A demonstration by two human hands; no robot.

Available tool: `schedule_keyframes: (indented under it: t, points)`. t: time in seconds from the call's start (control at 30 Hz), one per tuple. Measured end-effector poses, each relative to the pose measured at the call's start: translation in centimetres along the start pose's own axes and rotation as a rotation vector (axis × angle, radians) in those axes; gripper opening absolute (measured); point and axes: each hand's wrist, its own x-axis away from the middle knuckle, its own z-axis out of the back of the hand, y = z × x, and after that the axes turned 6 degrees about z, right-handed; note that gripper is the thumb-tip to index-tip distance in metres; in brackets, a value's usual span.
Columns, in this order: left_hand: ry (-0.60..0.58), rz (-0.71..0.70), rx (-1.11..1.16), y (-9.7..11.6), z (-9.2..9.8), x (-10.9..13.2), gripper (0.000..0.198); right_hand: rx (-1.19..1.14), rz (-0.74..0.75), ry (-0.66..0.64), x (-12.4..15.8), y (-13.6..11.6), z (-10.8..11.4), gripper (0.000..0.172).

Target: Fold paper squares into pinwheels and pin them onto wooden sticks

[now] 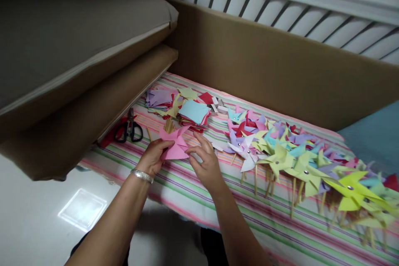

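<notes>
A pink paper pinwheel blade piece (175, 143), partly folded, is held above the striped cloth. My left hand (156, 153), with a silver bracelet at the wrist, grips its left side with the thumb on top. At the right edge of the paper, my right hand (204, 162) has its thumb and index finger closed on a corner, while the other fingers stay loosely bent. Just behind the paper lies a bundle of thin wooden sticks (169, 125). Stacked paper squares (195, 112), light blue on top, sit beyond my hands.
Scissors (128, 129) with dark handles lie to the left. Cut paper pieces (158, 97) are piled farther back, near small white boxes (220, 107). Many finished pinwheels (277, 160) on sticks cover the right side. Thick brown cushions (93, 79) overhang the left.
</notes>
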Motion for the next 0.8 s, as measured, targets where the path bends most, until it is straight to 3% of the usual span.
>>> schedule_keyframes:
  t: [0.17,0.6,0.8]
  points:
    - [0.012,-0.034,-0.090,-0.34,0.08,-0.04,0.020,-0.051,-0.035,0.005,-0.13,-0.03,0.19,0.010]
    - [-0.051,-0.037,-0.106,-0.64,0.25,-0.39,0.024,-0.121,-0.051,-0.060,0.01,0.30,0.63,0.017]
    - [-0.044,-0.018,-0.163,-0.74,-0.16,0.05,0.022,-0.209,-0.155,-0.071,-0.12,-0.01,0.60,0.011]
